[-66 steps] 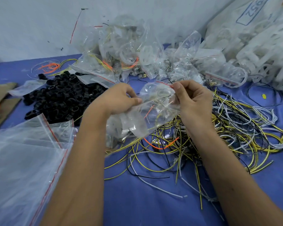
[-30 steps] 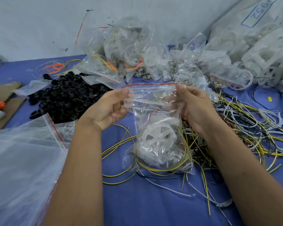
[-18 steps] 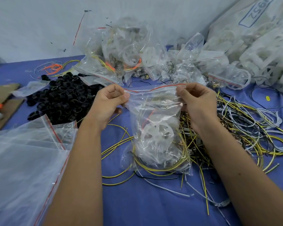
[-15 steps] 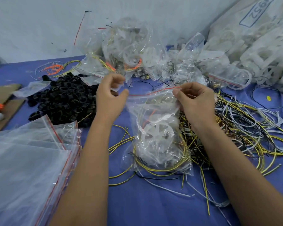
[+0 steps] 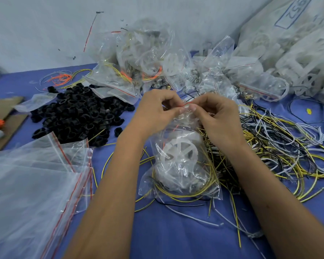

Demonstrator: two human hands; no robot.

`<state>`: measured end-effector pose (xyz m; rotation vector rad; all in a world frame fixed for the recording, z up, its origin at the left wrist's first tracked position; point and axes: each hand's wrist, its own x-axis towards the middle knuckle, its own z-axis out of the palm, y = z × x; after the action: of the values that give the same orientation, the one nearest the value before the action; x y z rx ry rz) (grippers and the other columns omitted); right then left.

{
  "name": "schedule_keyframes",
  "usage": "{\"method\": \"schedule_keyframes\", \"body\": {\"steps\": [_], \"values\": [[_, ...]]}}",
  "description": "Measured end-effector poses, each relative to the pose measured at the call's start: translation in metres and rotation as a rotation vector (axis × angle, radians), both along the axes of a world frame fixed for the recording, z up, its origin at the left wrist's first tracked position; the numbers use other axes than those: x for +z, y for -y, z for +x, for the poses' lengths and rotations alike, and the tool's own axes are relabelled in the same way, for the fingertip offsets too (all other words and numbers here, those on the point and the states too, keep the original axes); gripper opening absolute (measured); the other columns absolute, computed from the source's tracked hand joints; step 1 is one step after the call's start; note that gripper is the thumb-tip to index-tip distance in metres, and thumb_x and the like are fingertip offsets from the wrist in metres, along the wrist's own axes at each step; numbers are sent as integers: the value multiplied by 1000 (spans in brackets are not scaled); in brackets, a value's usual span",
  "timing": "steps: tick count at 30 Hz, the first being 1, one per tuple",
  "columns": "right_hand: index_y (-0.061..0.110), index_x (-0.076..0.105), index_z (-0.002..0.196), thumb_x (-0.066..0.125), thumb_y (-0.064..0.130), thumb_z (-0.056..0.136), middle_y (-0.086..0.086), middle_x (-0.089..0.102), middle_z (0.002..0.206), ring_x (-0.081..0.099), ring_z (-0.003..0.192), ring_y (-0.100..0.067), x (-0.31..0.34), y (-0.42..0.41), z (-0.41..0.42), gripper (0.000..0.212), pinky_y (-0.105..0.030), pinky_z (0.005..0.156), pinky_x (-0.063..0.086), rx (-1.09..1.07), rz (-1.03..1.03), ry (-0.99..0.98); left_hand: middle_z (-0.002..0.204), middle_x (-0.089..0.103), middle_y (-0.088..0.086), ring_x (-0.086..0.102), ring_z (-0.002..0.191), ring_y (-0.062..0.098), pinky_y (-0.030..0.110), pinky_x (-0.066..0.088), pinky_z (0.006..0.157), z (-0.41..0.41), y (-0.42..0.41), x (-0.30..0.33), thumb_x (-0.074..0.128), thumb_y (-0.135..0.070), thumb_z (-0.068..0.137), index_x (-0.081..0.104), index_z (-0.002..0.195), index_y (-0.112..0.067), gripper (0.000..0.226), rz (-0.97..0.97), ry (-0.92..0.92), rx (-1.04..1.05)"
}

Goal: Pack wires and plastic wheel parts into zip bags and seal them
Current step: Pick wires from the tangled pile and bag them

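The zip bag (image 5: 180,165) stands near the middle of the desk (image 5: 176,230), its bottom resting on the blue top and on some loose wires. Inside it I see a white plastic wheel (image 5: 179,151) with spokes, and yellow wires (image 5: 185,193) curled along the bottom. I hold the top of the bag with both hands. My left hand (image 5: 155,113) pinches the red seal line (image 5: 184,104) between thumb and curled fingers, and my right hand (image 5: 216,116) pinches the same line just beside it; the two thumbs almost touch. To the right of the bag a big heap of loose wires (image 5: 281,146), yellow, white and black, spreads toward the right edge. A pile of black rings (image 5: 79,114) lies toward the left side. A stack of empty bags (image 5: 30,184) covers the near left corner. Along the far edge, against the wall, lie many filled bags (image 5: 157,58), and white plastic parts (image 5: 303,53) fill the far right corner.
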<state>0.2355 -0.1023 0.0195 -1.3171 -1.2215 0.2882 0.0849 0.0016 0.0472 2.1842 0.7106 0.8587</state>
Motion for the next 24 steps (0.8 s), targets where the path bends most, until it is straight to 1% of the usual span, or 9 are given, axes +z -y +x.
{"method": "schedule_keyframes", "body": {"steps": [2,4,6,9,13,16,19,22,24], "values": [[22,76,85,76,16,89,9,73,79,66,74,-10,2,1,0,7,-25,62,51,-48,12,50,77,72,8,63,69,13,46,58,75,1,3,0,82,-11,86,76,87,-7,7,11,14,-9],[19,77,85,77,16,88,6,72,80,64,75,-9,3,2,1,4,-23,60,48,-66,13,49,79,72,9,67,75,21,44,58,75,3,6,0,81,-10,86,76,87,-6,6,20,30,-23],[16,77,84,77,15,88,3,71,81,63,73,-10,4,3,1,4,-24,62,48,-75,11,67,79,72,9,68,78,23,43,57,75,5,8,1,80,-9,86,77,87,-6,5,27,28,-30],[12,75,85,75,13,90,1,71,82,65,76,-13,7,3,0,5,-32,70,54,-89,10,126,79,73,6,66,75,14,40,57,75,6,8,3,80,-7,85,78,88,-7,4,17,31,-34],[11,74,85,73,12,91,2,70,81,64,76,-14,7,4,-1,6,-34,71,54,-93,2,168,78,72,6,67,75,17,38,58,75,6,9,2,81,-6,83,77,86,-6,5,6,38,-24],[10,74,85,74,11,90,3,68,81,61,74,-8,6,2,-1,5,-25,69,49,-91,14,184,72,69,1,63,68,9,31,55,69,7,8,2,83,-5,82,76,81,-7,7,3,28,-29],[11,74,84,75,10,89,5,66,80,59,73,-5,5,2,-1,5,-16,69,43,-92,33,211,67,65,-4,59,61,3,23,48,64,6,6,2,83,-4,81,73,76,-15,16,0,12,-40],[11,75,84,76,10,88,8,64,79,58,73,-4,4,2,-1,3,-14,68,41,-91,38,232,66,67,-5,60,61,5,30,53,64,4,3,1,85,-7,81,75,76,-17,15,-14,4,-44],[11,75,85,75,10,87,8,64,79,58,73,-4,4,2,-1,3,-15,69,42,-99,39,234,66,70,-6,64,63,7,36,58,69,2,1,-1,87,-13,80,76,75,-20,14,-37,17,-18]]}}
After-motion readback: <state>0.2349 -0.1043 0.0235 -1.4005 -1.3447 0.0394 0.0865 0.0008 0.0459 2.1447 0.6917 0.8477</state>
